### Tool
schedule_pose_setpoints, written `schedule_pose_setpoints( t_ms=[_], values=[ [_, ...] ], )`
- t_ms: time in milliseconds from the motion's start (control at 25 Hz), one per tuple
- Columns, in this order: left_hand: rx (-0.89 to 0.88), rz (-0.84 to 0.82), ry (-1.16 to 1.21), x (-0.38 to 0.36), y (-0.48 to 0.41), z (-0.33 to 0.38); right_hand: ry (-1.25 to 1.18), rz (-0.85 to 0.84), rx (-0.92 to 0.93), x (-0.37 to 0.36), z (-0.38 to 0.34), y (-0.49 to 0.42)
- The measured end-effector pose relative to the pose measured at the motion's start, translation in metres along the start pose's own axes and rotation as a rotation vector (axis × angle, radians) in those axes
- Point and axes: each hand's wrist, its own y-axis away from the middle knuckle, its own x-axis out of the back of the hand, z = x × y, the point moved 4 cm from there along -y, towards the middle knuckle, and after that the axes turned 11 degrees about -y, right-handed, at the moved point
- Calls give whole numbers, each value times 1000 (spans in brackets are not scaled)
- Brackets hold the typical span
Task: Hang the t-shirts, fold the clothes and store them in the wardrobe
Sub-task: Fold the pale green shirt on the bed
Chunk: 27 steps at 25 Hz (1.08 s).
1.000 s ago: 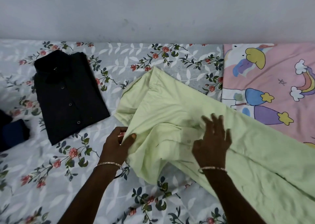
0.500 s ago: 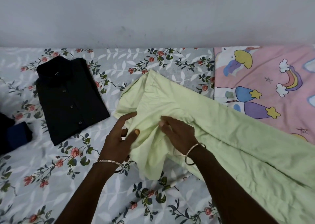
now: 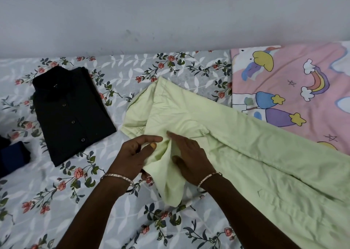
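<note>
Slippage risk: your left hand (image 3: pixel 135 155) pinches a bunched edge of the pale green garment (image 3: pixel 246 144) on the floral bedsheet (image 3: pixel 56 201), right hand (image 3: pixel 190 158) pressing flat, so a tug could skew the fold.

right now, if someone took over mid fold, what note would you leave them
Left grip pinches a bunched fold of the light green garment; right grip lies on it, fingers straight.
The garment sprawls unfolded across the floral bedsheet and onto the pink cartoon sheet.
Done: black shirt lies folded, buttons up, to the left; a dark blue item sits at the left edge.
Left: fold the green garment, then store everything. No wardrobe or hangers in view.
</note>
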Motion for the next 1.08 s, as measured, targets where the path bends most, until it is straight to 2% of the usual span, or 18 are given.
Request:
schedule_pose_setpoints(
  t_ms=[120, 280, 360, 440, 520, 560, 680, 760, 840, 920, 1000, 1080],
  values=[
    [28, 4, 37, 0, 2, 3, 11, 87, -6, 1, -9, -6],
    [126, 28, 58, 3, -3, 2, -202, 360, 85, 35, 0, 16],
    [175, 17, -31, 1, -6, 5, -416, 435, 27, 59, 3, 38],
    [41, 72, -438, 1, -12, 9, -557, 438, -73, 82, 6, 54],
    [-261, 221, -878, 1, -28, 18, -586, 433, -119, 106, 4, 68],
    [-389, 284, -1003, 0, -41, 23, -597, 427, -125, 120, 0, 74],
    [-517, 292, -1128, 0, -96, 28, -634, 367, -135, 162, -16, 94],
    [-511, 167, -1155, -5, -131, 27, -645, 348, -175, 189, -15, 110],
    [-453, -49, -1235, -17, -156, 24, -609, 358, -265, 210, 3, 125],
    [-414, -158, -1391, -28, -173, 25, -388, 380, -344, 224, 34, 139],
    [-394, -65, -1536, -32, -190, 31, -16, 411, -417, 235, 65, 154],
    [-365, 29, -1654, -34, -200, 39, 225, 383, -492, 241, 87, 163]
  ],
)
